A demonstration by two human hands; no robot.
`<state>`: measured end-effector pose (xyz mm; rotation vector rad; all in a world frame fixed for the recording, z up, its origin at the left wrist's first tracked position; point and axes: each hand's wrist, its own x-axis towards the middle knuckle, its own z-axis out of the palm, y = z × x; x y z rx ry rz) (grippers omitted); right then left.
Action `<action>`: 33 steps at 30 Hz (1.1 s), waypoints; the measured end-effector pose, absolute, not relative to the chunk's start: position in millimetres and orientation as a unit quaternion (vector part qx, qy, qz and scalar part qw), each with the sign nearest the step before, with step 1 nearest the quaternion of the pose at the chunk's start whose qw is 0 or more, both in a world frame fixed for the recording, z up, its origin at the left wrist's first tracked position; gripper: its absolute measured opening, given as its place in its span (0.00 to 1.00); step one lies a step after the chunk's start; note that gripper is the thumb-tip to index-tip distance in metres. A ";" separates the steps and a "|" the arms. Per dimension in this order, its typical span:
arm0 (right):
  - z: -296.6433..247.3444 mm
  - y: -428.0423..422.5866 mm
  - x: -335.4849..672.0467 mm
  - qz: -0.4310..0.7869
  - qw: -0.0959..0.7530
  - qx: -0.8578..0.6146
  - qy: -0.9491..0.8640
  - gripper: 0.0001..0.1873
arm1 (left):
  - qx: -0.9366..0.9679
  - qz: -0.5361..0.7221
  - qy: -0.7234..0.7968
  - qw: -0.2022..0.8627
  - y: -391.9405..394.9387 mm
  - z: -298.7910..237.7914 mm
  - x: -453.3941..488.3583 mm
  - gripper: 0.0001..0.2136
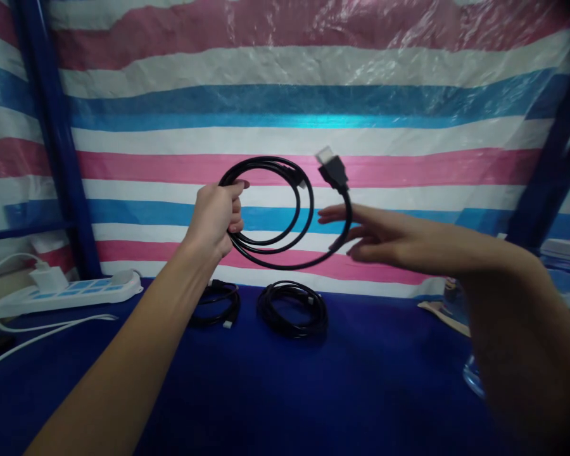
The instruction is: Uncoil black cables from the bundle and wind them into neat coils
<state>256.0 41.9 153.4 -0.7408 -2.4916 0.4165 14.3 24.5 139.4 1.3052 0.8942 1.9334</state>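
My left hand is closed around a black cable wound into a loose coil, held up in the air above the blue table. The cable's free end curves up to a black plug with a silver tip. My right hand is stretched out flat with fingers apart, its fingertips touching the cable's loose end just below the plug. Two more black coiled cables lie on the table under the hands: one on the left, one on the right.
A white power strip with a white charger and white leads lies at the left on the blue table. A striped tarp hangs behind. Blue posts stand at both sides. Pale objects sit at the right edge.
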 end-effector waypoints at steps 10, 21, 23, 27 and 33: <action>141.7 35.7 209.5 -0.200 0.402 -0.373 -0.812 0.15 | 0.554 0.612 0.356 0.438 23.8 136.9 32.1 0.12; 129.1 56.7 212.7 -0.148 0.351 -0.210 -0.900 0.31 | 0.574 0.421 0.269 0.650 14.7 142.8 24.5 0.09; 130.7 55.1 213.1 -0.152 0.363 -0.216 -0.894 0.27 | 0.577 0.423 0.255 0.651 13.6 142.0 26.1 0.06; 134.4 55.3 215.9 -0.067 0.401 -0.194 -0.893 0.17 | 0.607 0.441 0.226 0.621 6.2 141.7 32.1 0.06; 134.6 66.9 228.2 0.243 0.473 -0.198 -0.823 0.12 | 0.605 0.532 0.148 0.573 -1.7 143.6 42.6 0.10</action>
